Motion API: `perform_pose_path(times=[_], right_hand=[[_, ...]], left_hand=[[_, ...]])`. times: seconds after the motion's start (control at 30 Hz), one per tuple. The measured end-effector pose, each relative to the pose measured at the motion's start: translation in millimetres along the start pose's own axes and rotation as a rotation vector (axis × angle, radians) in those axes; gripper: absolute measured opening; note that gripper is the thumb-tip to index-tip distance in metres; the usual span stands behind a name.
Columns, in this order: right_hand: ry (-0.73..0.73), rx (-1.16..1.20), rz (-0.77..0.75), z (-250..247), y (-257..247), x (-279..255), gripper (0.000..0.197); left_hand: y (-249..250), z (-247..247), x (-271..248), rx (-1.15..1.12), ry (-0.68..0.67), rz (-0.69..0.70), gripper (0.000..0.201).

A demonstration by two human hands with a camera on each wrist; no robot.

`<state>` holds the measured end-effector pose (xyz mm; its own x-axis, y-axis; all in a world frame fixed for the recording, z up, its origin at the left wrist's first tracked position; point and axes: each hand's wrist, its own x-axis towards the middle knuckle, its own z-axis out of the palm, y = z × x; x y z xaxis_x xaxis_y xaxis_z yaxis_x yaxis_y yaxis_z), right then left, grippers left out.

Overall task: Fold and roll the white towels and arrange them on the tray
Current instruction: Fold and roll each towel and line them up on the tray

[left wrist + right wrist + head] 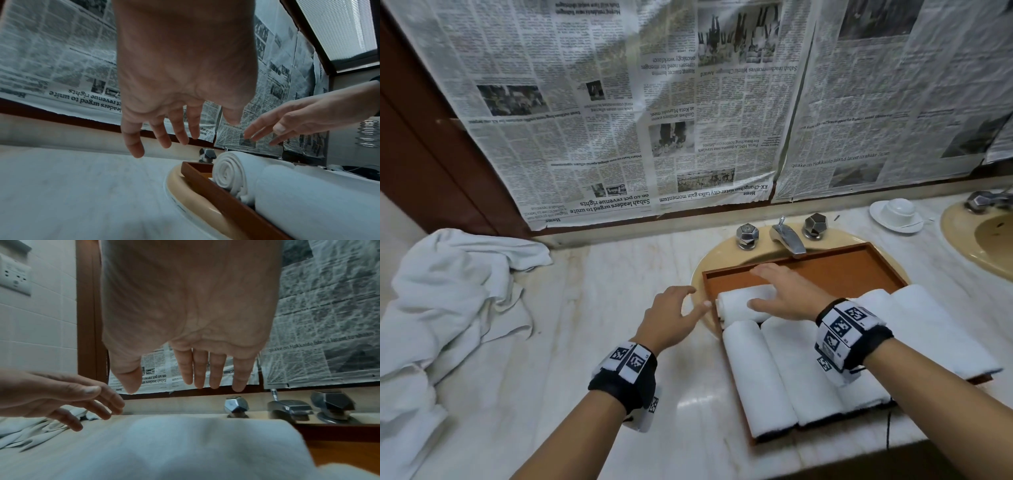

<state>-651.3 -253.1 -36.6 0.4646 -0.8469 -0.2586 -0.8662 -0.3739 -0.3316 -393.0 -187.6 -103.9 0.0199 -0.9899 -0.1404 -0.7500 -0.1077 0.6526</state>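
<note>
A brown wooden tray (842,270) lies across a basin, and several rolled white towels (756,377) lie lengthwise in its near half. A shorter rolled towel (739,303) lies crosswise behind them; its spiral end (232,172) faces left. My right hand (767,287) hovers just above this roll with straight fingers, apart from it in the left wrist view (277,128). My left hand (678,308) is open over the counter beside the tray's left edge and holds nothing. A heap of unfolded white towels (448,308) lies at the far left.
A chrome faucet (787,240) with two knobs stands behind the tray. An upturned cup on a saucer (897,210) and a second basin (983,236) are at the back right. Newspaper (654,102) covers the wall. Bare marble counter (585,325) lies between heap and tray.
</note>
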Motion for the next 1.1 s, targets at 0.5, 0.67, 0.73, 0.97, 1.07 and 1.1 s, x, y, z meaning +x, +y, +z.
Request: perform_pose_path(times=[0.5, 0.67, 0.73, 0.97, 1.07, 1.1], right_hand=[[-0.031, 0.015, -0.2, 100, -221, -6, 0.078], [-0.109, 0.048, -0.278, 145, -287, 0, 0.077], [-0.138, 0.067, -0.313, 158, -309, 5, 0.076], [-0.188, 0.111, -0.398, 183, -361, 39, 0.071], [-0.176, 0.138, -0.418, 184, -375, 65, 0.068], [-0.17, 0.146, -0.427, 184, -379, 75, 0.067]], left_hand=[[-148, -122, -159, 0.096, 0.127, -0.148, 0.062], [-210, -149, -211, 0.1, 0.186, -0.279, 0.062], [-229, -157, -227, 0.095, 0.208, -0.323, 0.061], [-269, -185, -240, 0.135, 0.302, -0.418, 0.058], [-281, -200, -227, 0.174, 0.34, -0.435, 0.057], [-285, -207, -221, 0.186, 0.354, -0.44, 0.057]])
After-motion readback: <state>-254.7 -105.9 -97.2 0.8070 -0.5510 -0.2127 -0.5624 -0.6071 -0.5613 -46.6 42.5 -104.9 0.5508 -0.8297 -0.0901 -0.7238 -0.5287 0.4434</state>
